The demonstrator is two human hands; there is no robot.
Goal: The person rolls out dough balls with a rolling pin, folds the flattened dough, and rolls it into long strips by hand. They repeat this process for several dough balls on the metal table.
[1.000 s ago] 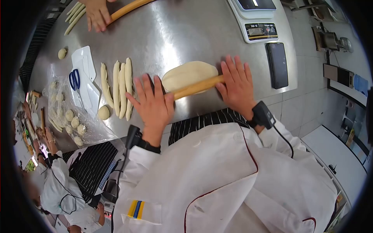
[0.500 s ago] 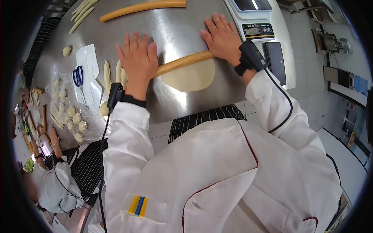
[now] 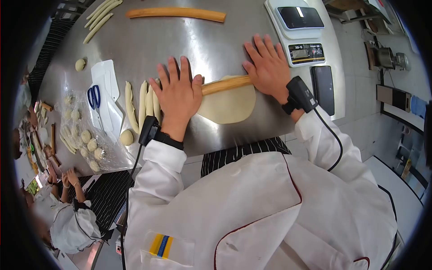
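A wooden rolling pin (image 3: 227,84) lies across a flat sheet of pale dough (image 3: 229,105) near the table's front edge. My left hand (image 3: 179,94) rests flat over the pin's left end, its fingers stretched out. Over the right end lies my right hand (image 3: 269,65), also with spread fingers. Dough shows on both sides of the pin, mostly on the side nearer me. Left of my left hand are several dough strips (image 3: 143,101) and one round dough ball (image 3: 127,137).
A second wooden pin (image 3: 175,14) lies farther back. Blue-handled scissors (image 3: 94,96) rest on a white scraper (image 3: 105,80), beside bagged dough balls (image 3: 92,145). On the right are a scale (image 3: 306,53) and a dark phone (image 3: 323,90). Another person's hands (image 3: 72,179) show at lower left.
Both hands appear lower and farther right in the view, as do the table items, so the camera has shifted. Dough now shows beyond the pin's far side.
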